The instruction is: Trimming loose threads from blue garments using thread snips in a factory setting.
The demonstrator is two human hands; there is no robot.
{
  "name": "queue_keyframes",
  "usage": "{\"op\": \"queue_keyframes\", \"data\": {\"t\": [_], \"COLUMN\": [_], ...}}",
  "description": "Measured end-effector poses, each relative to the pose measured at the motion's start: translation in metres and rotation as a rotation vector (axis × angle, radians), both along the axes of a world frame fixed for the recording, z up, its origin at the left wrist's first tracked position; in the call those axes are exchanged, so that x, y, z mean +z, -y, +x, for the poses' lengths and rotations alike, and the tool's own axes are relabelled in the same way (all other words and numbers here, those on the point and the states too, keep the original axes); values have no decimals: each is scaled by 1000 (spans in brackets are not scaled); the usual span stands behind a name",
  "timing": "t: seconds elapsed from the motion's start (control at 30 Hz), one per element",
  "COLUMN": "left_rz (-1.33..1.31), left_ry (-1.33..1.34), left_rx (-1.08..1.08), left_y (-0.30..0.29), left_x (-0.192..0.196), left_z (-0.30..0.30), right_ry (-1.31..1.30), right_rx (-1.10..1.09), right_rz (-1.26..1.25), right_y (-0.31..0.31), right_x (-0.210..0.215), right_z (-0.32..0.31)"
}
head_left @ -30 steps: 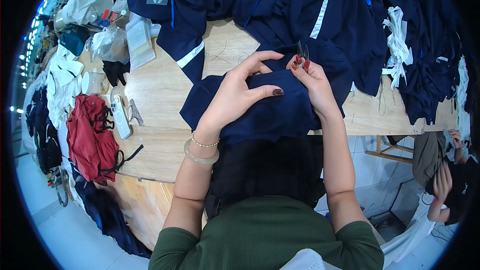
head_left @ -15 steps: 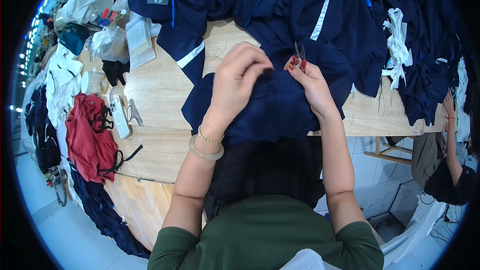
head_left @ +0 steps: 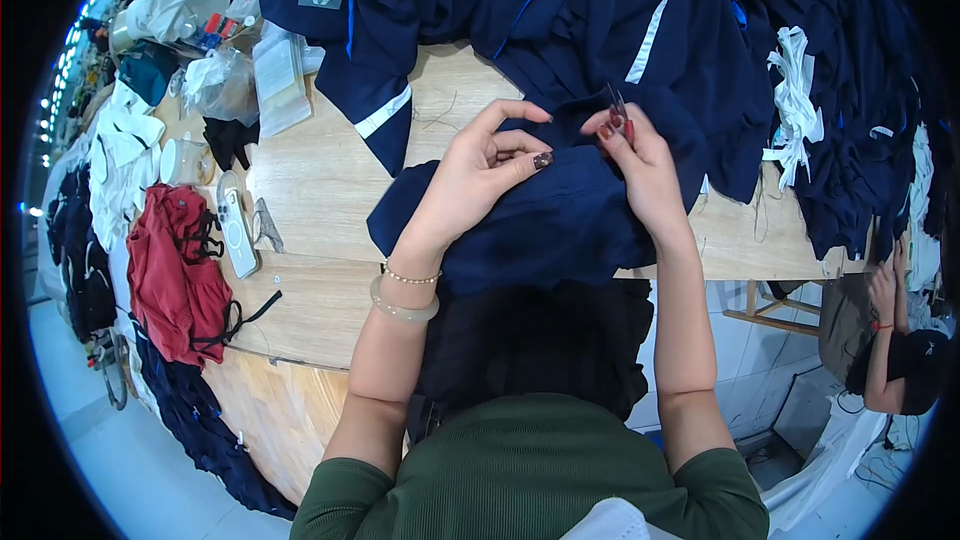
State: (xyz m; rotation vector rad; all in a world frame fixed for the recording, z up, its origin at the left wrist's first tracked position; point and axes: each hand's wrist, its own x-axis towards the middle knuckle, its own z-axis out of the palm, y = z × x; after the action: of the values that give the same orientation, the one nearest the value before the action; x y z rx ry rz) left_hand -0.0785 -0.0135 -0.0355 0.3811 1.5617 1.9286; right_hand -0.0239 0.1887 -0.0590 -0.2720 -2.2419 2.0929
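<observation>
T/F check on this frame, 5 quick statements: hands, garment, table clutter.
1. The right hand holds small thread snips. True.
2. The left hand rests flat on the bare wooden table. False: it pinches the navy garment.
3. A red garment lies at the table's left edge. True.
4. The left wrist is bare. False: it wears a pale bangle and a bead bracelet.
5. The piled garments at the back are mostly white. False: mostly navy.

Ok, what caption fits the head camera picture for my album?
Two hands, left hand and right hand, hold a navy garment on a wooden table, right fingers pinching small snips.
</observation>
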Motion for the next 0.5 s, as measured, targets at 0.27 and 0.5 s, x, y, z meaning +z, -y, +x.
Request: {"op": "queue_keyframes", "data": {"t": [0.27,0.5], "left_rz": [69,54], "left_ry": [-65,-91], "left_rx": [17,78], "left_y": [7,5], "left_x": [31,34], "left_z": [1,3], "right_ry": [-171,-166], "right_rx": [-80,-30], "right_rz": [256,340], "right_y": [-1,9], "right_x": [59,70], "right_z": [34,39]}}
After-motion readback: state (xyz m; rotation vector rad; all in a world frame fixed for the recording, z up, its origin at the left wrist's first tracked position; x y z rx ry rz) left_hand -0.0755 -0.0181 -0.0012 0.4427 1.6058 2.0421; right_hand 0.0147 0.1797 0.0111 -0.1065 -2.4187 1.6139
